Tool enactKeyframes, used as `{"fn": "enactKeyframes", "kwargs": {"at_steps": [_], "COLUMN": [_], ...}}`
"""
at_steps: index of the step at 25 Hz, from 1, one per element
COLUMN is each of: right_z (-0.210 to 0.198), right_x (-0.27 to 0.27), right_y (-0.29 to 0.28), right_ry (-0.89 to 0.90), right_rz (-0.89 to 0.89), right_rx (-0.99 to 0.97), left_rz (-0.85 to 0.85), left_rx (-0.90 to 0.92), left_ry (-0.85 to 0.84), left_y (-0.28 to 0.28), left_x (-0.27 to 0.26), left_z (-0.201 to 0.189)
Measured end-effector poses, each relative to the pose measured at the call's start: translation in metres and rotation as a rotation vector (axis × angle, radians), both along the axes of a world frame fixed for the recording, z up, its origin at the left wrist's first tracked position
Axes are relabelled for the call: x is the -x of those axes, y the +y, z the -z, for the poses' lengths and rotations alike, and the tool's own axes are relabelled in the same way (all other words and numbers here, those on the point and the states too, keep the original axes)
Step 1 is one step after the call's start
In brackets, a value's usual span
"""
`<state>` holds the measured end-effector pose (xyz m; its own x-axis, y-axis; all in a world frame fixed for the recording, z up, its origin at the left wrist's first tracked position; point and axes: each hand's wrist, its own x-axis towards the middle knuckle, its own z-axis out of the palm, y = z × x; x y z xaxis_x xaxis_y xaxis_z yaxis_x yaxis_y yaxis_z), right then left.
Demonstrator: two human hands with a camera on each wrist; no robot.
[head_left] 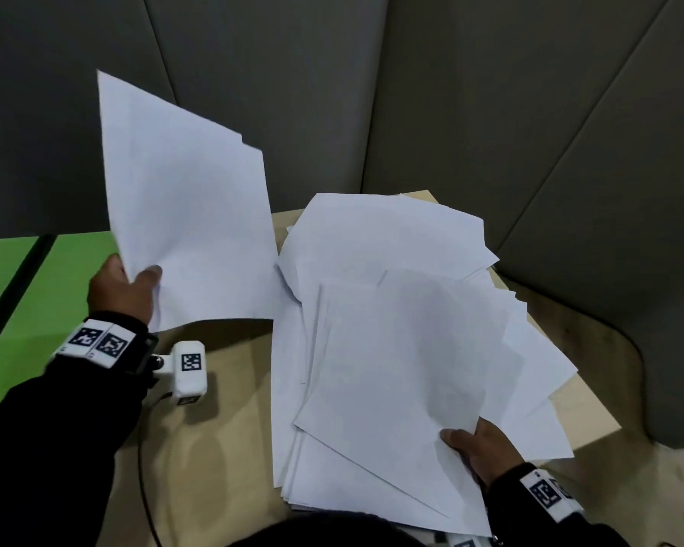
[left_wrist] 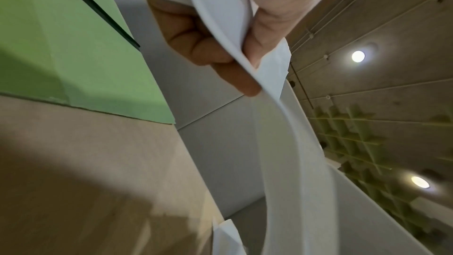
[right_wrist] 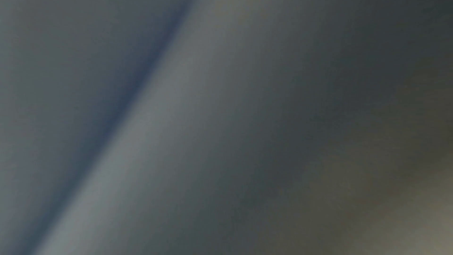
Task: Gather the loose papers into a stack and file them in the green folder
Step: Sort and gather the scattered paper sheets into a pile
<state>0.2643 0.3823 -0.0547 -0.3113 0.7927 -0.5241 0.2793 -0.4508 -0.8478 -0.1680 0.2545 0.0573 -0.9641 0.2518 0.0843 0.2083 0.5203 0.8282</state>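
Note:
My left hand [head_left: 129, 288] pinches the lower left edge of a few white sheets [head_left: 186, 215] and holds them up, tilted, above the table's left half. In the left wrist view the thumb and fingers [left_wrist: 232, 73] clamp the curved sheets [left_wrist: 294, 152]. A messy pile of white papers [head_left: 391, 349] covers the right half of the table. My right hand [head_left: 478, 454] grips the pile's near right corner, thumb on top. The green folder [head_left: 52, 294] lies open at the far left, partly behind the raised sheets. The right wrist view is only dark blur.
The table is light wood [head_left: 222, 448] with a bare patch between folder and pile. Grey padded panels [head_left: 490, 112] close in the back and right. A black cable [head_left: 145, 503] runs along the near left.

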Motion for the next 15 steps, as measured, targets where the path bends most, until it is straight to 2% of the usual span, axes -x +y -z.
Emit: {"fn": "enactKeyframes", "kwargs": {"at_steps": [4, 6, 8, 10, 15], "right_z": [-0.002, -0.002, 0.001, -0.001, 0.002], "right_x": [0.001, 0.000, 0.000, 0.001, 0.002], "right_y": [-0.001, -0.001, 0.001, 0.001, 0.007], "right_ry": [-0.023, -0.024, -0.032, -0.027, -0.128], "right_rz": [-0.024, -0.039, -0.047, -0.057, -0.033], "right_rx": [-0.032, -0.049, -0.059, -0.057, -0.040], "left_rz": [0.075, 0.183, 0.302, 0.420, 0.567], "left_rx": [-0.224, -0.359, -0.382, -0.249, 0.207], "left_ry": [-0.073, -0.215, -0.351, -0.404, -0.318], "left_y": [-0.011, -0.011, -0.010, -0.009, -0.012], "left_x": [-0.012, -0.024, -0.046, -0.081, -0.139], "left_z": [-0.003, 0.008, 0.022, 0.035, 0.076]}}
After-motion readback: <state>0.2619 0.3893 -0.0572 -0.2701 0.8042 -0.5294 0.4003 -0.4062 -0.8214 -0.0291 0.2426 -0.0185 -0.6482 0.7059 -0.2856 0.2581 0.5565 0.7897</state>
